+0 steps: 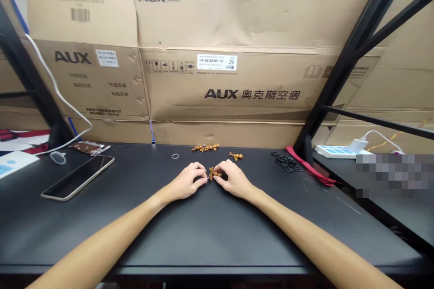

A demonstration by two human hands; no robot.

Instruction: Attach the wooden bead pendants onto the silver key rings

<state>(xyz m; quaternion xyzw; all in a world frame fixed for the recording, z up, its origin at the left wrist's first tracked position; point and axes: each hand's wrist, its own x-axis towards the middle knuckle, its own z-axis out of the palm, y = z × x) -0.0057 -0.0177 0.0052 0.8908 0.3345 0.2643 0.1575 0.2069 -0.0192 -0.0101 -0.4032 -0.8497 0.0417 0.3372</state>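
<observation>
The small wooden bead cluster (214,173) is the centre of the scene, held just above or against the black desktop (142,239). The left hand (185,182) and the right hand (233,179) close in on it from either side, both curled into a fingertip pinch, with the wrists low and the forearms spread apart behind them. The fingers hide much of the cluster and it is small in this wide view, so the firmness of the grip is hard to judge; both hands do seem to be gripping it.

Just beyond the cluster lie a second bead piece (235,156) and a longer beaded strand (205,147), close enough that a slip of the knuckles could knock them. Further from the cluster, on the left side, sits a thin metal ring (175,156), which could roll if nudged. A heap of black rubber rings (286,163) and a red strap (310,165) lie well to the right of it, and a smartphone (77,177) lies well to the left.

The greatest risk is the pinch itself. The beads are small and rounded, so uneven pressure from the two hands could squeeze the cluster out sideways, and on this smooth desktop a loose bead could roll away among the other pieces.
</observation>
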